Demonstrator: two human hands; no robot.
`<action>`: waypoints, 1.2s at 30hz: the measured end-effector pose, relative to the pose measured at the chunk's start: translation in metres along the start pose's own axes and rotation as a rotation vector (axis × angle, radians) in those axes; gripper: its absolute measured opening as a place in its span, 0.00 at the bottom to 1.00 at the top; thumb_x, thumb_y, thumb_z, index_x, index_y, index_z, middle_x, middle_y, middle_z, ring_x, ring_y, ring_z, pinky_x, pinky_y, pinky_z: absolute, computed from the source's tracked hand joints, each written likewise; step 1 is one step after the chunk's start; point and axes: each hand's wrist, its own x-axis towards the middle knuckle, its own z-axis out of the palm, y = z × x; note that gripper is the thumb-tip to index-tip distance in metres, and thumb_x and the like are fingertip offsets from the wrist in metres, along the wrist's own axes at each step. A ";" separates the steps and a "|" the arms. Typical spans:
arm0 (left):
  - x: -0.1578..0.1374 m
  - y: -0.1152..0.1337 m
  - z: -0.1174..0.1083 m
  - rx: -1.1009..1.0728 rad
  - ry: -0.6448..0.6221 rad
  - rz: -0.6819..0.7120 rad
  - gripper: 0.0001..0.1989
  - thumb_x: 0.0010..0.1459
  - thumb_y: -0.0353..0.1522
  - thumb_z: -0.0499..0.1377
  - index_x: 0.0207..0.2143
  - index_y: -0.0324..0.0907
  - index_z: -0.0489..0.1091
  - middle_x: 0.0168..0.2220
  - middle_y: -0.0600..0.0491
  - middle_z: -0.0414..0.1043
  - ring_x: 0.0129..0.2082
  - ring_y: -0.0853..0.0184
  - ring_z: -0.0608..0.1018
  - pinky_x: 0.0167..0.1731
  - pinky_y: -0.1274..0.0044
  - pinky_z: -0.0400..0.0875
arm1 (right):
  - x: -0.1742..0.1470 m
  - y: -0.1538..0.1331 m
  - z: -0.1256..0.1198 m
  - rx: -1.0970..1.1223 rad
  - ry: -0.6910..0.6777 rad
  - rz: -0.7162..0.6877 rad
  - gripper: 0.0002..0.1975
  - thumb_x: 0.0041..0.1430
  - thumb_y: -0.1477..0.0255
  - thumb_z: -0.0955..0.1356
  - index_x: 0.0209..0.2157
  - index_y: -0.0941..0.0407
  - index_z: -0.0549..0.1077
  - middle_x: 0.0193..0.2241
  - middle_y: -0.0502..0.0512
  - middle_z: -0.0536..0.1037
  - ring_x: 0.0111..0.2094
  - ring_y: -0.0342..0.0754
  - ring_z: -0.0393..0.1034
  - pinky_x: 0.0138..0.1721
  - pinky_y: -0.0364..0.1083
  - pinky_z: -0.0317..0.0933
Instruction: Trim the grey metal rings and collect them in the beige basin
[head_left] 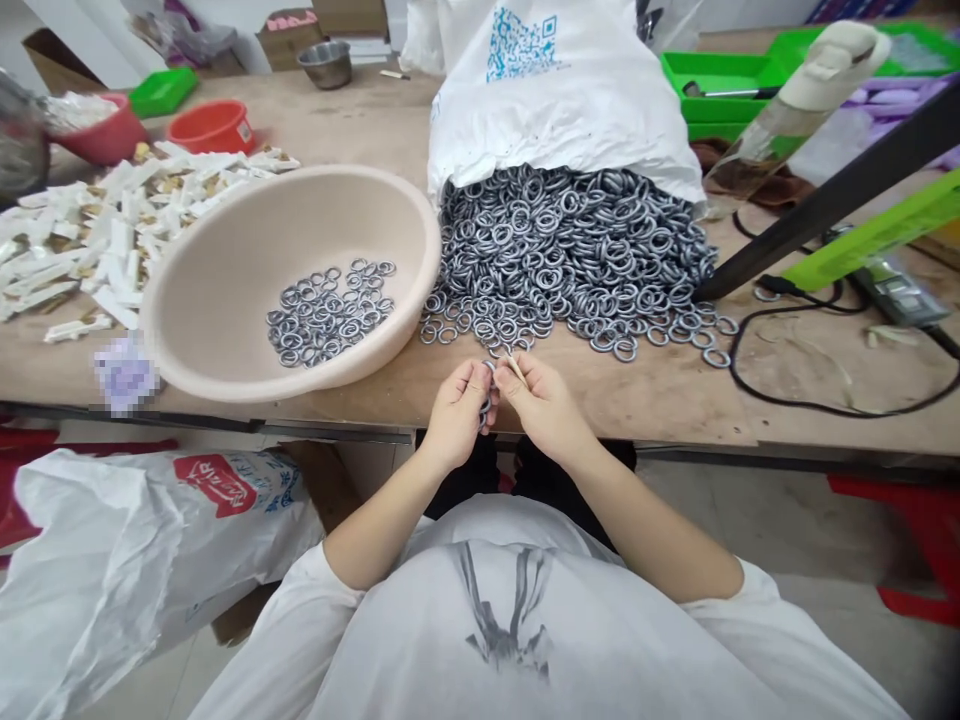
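My left hand (459, 412) is closed around a few grey rings (485, 408) at the table's front edge. Close against it, my right hand (546, 402) pinches a thin, pale, stick-like piece (516, 368) whose kind I cannot make out; its tip is by the rings. Just beyond both hands spreads a large heap of grey rings (570, 255), spilling from the mouth of a white sack (555, 130). To the left stands a wide beige basin (202, 290) with a smaller pile of grey rings (330, 312) on its bottom.
White and tan pieces (112, 230) lie heaped at the left, near a red bowl (211, 127). At the right are a black bar (832, 195), a bright green bar (870, 232), a looped cable (739, 375), a bottle (802, 110) and green trays (720, 75). A white sack (150, 540) sits below the table.
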 end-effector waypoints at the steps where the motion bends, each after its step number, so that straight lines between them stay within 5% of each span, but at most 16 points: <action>1: 0.000 0.002 0.001 -0.007 -0.007 -0.014 0.22 0.57 0.50 0.63 0.29 0.41 0.63 0.23 0.61 0.64 0.15 0.78 0.65 0.12 0.85 0.56 | 0.000 0.001 -0.004 -0.054 0.059 -0.043 0.22 0.60 0.48 0.67 0.32 0.53 0.63 0.24 0.45 0.67 0.25 0.43 0.63 0.28 0.44 0.61; 4: -0.003 0.010 0.002 -0.063 -0.032 -0.082 0.22 0.55 0.49 0.64 0.28 0.41 0.62 0.22 0.61 0.63 0.14 0.79 0.63 0.11 0.85 0.54 | -0.003 0.001 -0.018 -0.324 0.172 -0.176 0.20 0.63 0.51 0.65 0.30 0.54 0.65 0.24 0.45 0.64 0.26 0.42 0.59 0.29 0.43 0.56; 8: -0.006 0.015 0.002 -0.119 -0.046 -0.137 0.23 0.53 0.49 0.66 0.29 0.42 0.61 0.20 0.62 0.62 0.13 0.78 0.63 0.10 0.85 0.54 | -0.014 -0.004 -0.024 -0.673 0.080 -0.340 0.21 0.67 0.55 0.63 0.27 0.55 0.66 0.21 0.47 0.64 0.24 0.42 0.58 0.28 0.44 0.49; 15: -0.007 0.011 -0.006 -0.110 -0.094 -0.109 0.22 0.54 0.48 0.66 0.29 0.42 0.61 0.17 0.63 0.61 0.12 0.78 0.62 0.10 0.86 0.56 | -0.020 -0.008 -0.018 -0.837 0.019 -0.430 0.21 0.68 0.58 0.63 0.24 0.55 0.63 0.21 0.47 0.64 0.24 0.42 0.57 0.28 0.44 0.47; 21: -0.017 0.019 -0.012 -0.079 -0.273 -0.160 0.22 0.57 0.48 0.64 0.26 0.40 0.62 0.20 0.59 0.63 0.13 0.78 0.63 0.11 0.85 0.56 | 0.003 -0.001 -0.035 -0.862 0.040 -0.192 0.23 0.69 0.56 0.60 0.23 0.55 0.62 0.19 0.47 0.64 0.24 0.43 0.59 0.28 0.44 0.47; 25: -0.017 0.026 -0.020 -0.142 -0.119 -0.151 0.21 0.52 0.46 0.68 0.29 0.39 0.66 0.21 0.59 0.65 0.14 0.79 0.63 0.11 0.86 0.55 | 0.024 0.004 -0.034 -1.165 0.103 -0.126 0.12 0.65 0.61 0.66 0.34 0.55 0.73 0.33 0.56 0.77 0.34 0.51 0.69 0.32 0.46 0.51; 29: -0.011 0.027 -0.032 -0.177 0.035 -0.133 0.17 0.51 0.38 0.68 0.40 0.38 0.73 0.24 0.57 0.71 0.15 0.78 0.66 0.11 0.86 0.54 | 0.039 0.003 -0.022 -1.405 0.077 -0.040 0.11 0.66 0.67 0.66 0.42 0.58 0.76 0.42 0.66 0.80 0.38 0.56 0.72 0.33 0.48 0.54; 33: -0.005 0.030 -0.035 -0.237 0.158 -0.161 0.13 0.48 0.34 0.64 0.36 0.38 0.72 0.27 0.54 0.74 0.18 0.75 0.70 0.11 0.85 0.56 | 0.044 -0.005 -0.022 -1.316 0.059 -0.010 0.09 0.67 0.71 0.64 0.35 0.58 0.74 0.37 0.65 0.79 0.35 0.53 0.71 0.33 0.48 0.53; 36: -0.002 0.029 -0.030 -0.226 0.170 -0.162 0.14 0.50 0.38 0.64 0.35 0.38 0.71 0.28 0.54 0.73 0.19 0.75 0.71 0.11 0.85 0.56 | 0.037 -0.009 -0.026 -0.823 0.017 -0.035 0.12 0.67 0.66 0.64 0.29 0.56 0.68 0.28 0.54 0.73 0.29 0.46 0.65 0.31 0.45 0.54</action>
